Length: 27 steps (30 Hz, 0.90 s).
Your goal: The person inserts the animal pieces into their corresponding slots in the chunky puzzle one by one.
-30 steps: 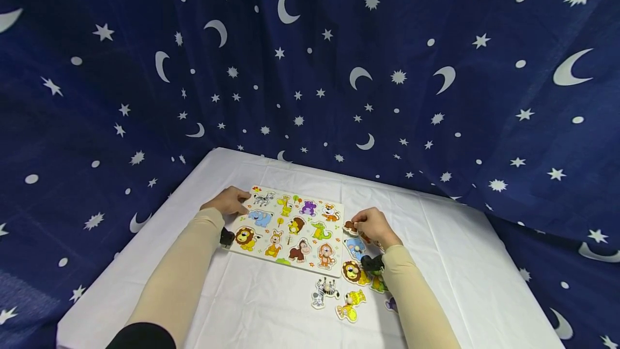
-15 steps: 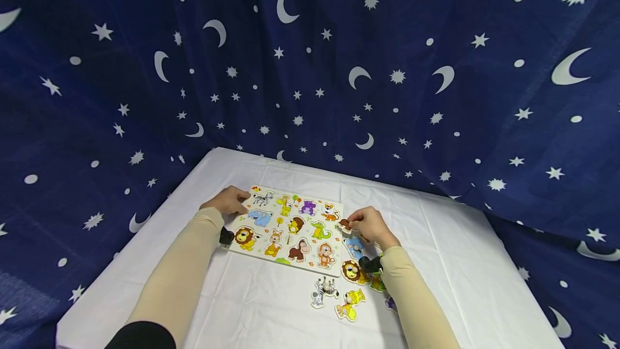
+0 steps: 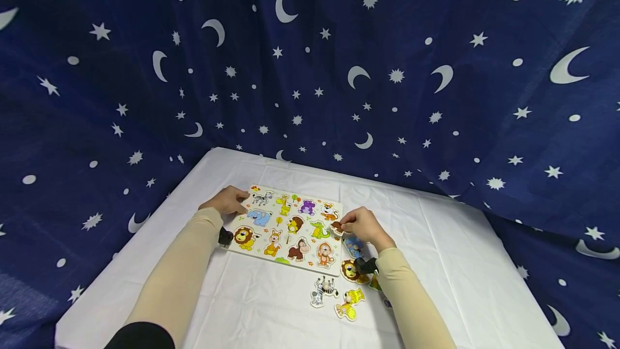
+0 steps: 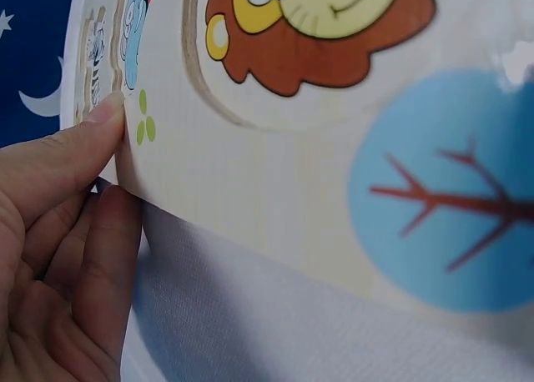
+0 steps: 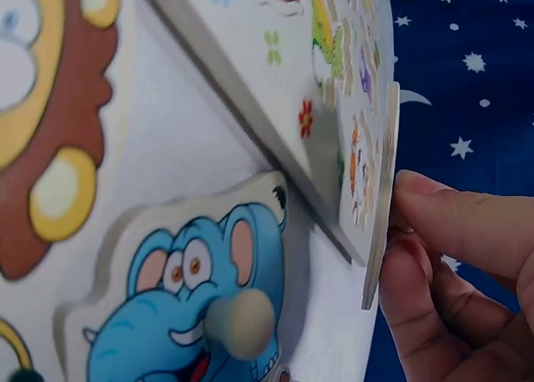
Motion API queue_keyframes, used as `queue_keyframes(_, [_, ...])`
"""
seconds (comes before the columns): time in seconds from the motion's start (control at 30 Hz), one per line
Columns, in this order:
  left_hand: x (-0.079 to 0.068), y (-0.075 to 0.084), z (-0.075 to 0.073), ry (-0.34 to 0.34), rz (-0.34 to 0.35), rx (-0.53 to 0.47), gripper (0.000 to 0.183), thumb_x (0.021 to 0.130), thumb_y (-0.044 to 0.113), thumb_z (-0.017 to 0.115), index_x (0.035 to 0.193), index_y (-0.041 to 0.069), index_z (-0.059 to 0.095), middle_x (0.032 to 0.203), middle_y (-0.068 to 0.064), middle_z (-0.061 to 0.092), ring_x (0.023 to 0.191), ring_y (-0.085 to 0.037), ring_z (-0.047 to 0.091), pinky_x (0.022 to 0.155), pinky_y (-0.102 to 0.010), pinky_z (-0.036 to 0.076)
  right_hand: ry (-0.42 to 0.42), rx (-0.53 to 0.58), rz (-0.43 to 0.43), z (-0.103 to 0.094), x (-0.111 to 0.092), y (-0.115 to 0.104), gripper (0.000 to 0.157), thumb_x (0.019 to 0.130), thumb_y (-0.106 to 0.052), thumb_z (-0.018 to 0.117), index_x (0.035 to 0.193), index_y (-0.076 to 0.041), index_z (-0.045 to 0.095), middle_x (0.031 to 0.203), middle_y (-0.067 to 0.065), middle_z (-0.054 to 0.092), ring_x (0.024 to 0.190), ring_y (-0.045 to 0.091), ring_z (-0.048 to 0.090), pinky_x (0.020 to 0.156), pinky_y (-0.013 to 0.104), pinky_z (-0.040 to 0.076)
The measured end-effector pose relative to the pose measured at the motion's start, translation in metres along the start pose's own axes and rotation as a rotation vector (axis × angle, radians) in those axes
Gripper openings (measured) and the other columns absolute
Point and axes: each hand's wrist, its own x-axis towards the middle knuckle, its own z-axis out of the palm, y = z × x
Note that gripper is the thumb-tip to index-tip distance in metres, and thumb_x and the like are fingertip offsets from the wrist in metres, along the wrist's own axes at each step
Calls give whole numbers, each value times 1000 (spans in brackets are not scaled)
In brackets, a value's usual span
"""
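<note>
The wooden animal puzzle board (image 3: 286, 228) lies on the table. My left hand (image 3: 226, 201) pinches its left edge; in the left wrist view the thumb (image 4: 104, 119) rests on top, with fingers at the underside. A brown puzzle piece (image 3: 336, 228) is pinched in my right hand (image 3: 363, 225), over the board's right edge by the crocodile. In the right wrist view that puzzle piece (image 5: 384, 190) stands edge-on, its picture hidden. Near the right hand lie a blue elephant piece (image 5: 175, 307) with a round knob and a lion piece (image 3: 352, 271).
A zebra piece (image 3: 323, 291) and a giraffe piece (image 3: 349, 304) lie in front of the board. Other pieces, including a purple one (image 3: 387, 302), are partly hidden under the right forearm. A dark blue star-patterned curtain (image 3: 310, 69) hangs behind the white-covered table (image 3: 271, 311).
My right hand has moved left with the brown puzzle piece, from beside the board to over its right edge. The left hand stays at the board's left edge.
</note>
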Motion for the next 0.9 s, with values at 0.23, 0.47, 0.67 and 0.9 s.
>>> queue_keyframes(0.23, [-5, 4, -2, -2, -16, -4, 64, 87, 9, 75, 146, 1, 49, 156, -19, 41, 147, -38, 34, 121, -49, 32, -16, 28, 6, 2, -3, -7, 6, 86, -1, 73, 87, -2, 79, 80, 8, 76, 66, 8, 64, 60, 24, 53])
queue_keyframes(0.47, [-5, 6, 0, 0, -29, -7, 64, 88, 9, 75, 146, 1, 49, 157, -18, 41, 147, -37, 35, 121, -49, 32, -27, 50, -2, 5, -4, -8, 7, 87, -2, 73, 88, -2, 79, 80, 7, 76, 66, 8, 63, 60, 24, 52])
queue_keyframes(0.67, [-4, 6, 0, 6, -30, 5, 64, 87, 9, 76, 145, 1, 50, 156, -18, 42, 146, -37, 37, 120, -49, 34, -38, 43, -16, 8, -6, -13, 6, 87, -3, 73, 88, -3, 79, 83, 7, 76, 67, 9, 64, 61, 25, 52])
queue_keyframes(0.9, [-3, 5, -1, -11, -42, 4, 66, 87, 9, 75, 147, 1, 48, 157, -19, 40, 147, -38, 35, 120, -50, 33, -55, 64, -38, 12, -8, -18, 6, 87, -1, 73, 89, -1, 79, 83, 9, 76, 69, 10, 66, 63, 25, 55])
